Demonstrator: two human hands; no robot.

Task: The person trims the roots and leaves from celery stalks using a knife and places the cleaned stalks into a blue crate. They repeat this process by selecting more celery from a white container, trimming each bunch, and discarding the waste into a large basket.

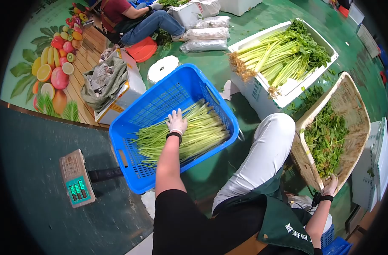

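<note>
My left hand [177, 122], in a thin pale glove, lies with its fingers spread on a pile of trimmed green stalks [202, 131] inside the blue plastic basket [149, 185]. On the right, my right hand [330, 184] grips the near rim of a tilted beige basket [359, 114], its fingers partly hidden. Leafy green scraps [325, 142] fill the bottom of that basket. Behind them, long celery with roots and leaves [279, 55] is heaped in a white foam box [262, 100].
A scale [78, 178] with a lit display stands left of the blue basket. Beyond are a box with a grey-green bag [104, 80], a white roll [163, 69], a red lid [142, 49], wrapped bundles [208, 34] and a seated person [155, 23].
</note>
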